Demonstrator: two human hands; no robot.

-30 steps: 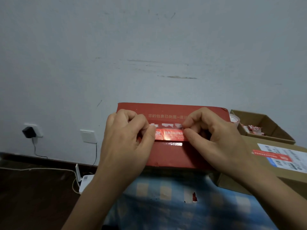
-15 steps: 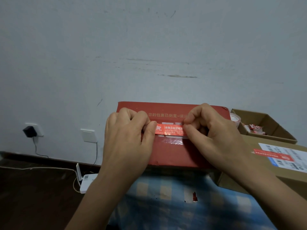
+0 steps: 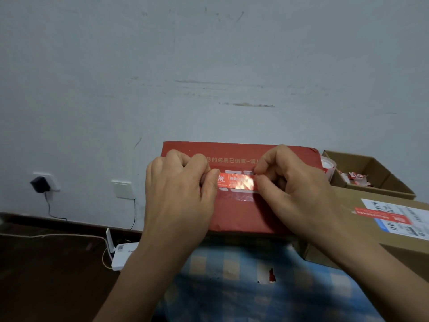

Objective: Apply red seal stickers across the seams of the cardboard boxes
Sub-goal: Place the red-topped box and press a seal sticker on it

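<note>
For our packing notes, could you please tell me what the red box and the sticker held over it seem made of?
The red box: likely printed cardboard, matte; its face looks dull, its far right corner frayed. The red seal sticker: apparently glossy coated paper or plastic film; a bright glare patch shows on it.

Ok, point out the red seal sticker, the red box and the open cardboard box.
red seal sticker (image 3: pixel 238 181): head view, its shiny middle.
red box (image 3: pixel 241 217): head view, lower face.
open cardboard box (image 3: pixel 373 167): head view, inner wall.
</note>
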